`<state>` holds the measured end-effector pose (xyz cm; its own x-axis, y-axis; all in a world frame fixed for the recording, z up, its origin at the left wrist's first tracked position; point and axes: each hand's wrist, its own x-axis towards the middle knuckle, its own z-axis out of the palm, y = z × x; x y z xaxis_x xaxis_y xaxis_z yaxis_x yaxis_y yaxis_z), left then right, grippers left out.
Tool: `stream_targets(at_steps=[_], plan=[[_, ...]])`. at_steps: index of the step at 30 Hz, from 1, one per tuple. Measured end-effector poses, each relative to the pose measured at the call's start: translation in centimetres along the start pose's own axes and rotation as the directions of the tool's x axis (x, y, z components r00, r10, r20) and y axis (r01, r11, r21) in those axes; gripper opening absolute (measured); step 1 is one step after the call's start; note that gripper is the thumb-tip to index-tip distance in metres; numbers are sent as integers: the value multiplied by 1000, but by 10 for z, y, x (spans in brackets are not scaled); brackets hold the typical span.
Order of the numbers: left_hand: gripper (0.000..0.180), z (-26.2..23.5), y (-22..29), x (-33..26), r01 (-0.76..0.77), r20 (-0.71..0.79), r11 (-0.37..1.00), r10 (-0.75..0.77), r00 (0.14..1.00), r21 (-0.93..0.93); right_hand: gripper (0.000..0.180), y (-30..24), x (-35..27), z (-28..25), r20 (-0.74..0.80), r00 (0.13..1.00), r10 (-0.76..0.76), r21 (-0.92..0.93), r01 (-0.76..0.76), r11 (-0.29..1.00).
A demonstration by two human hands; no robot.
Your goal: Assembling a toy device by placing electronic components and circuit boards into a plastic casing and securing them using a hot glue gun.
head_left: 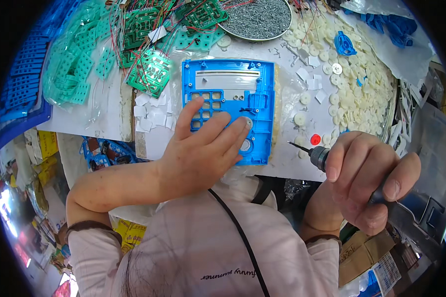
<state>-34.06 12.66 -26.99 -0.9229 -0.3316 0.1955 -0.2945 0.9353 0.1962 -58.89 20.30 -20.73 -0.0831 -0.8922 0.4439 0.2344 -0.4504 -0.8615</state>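
A blue plastic housing [226, 106] lies with its inner side up in front of me, with a grid of square openings at its left and a long slot near its far edge. My left hand [203, 141] rests on it from the left, fingers spread and stretched out. The fingertips touch its inside near a small white disc [249, 122]. To the right, off the housing, my right hand [364, 173] is closed round an electric screwdriver [318, 157]. Its thin bit points left toward the housing and touches nothing. Part of the tool's body is hidden by my fingers.
Several green circuit boards [150, 73] with red wires lie at the far left, beside green plastic pieces [74, 74]. A round dish of screws [259, 17] stands at the back. Many cream discs [357, 94] spread over the right side, near a red disc [315, 139].
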Motion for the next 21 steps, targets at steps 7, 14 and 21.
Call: stream_targets(at_steps=[7,14,21], plan=[[38,-9,9,10,65,70,996,-60,996,-66,28,-2,0,-2,12,1000,4,-16,-4,1000],[34,-20,-27,28,-16,156,976,51,986,-219,30,-4,-1,-3,-11,1000,3,-9,-3,1000],[39,-8,-30,11,-143,100,983,155,983,-115,27,5,8,1,103,994,-30,-5,30,1000]])
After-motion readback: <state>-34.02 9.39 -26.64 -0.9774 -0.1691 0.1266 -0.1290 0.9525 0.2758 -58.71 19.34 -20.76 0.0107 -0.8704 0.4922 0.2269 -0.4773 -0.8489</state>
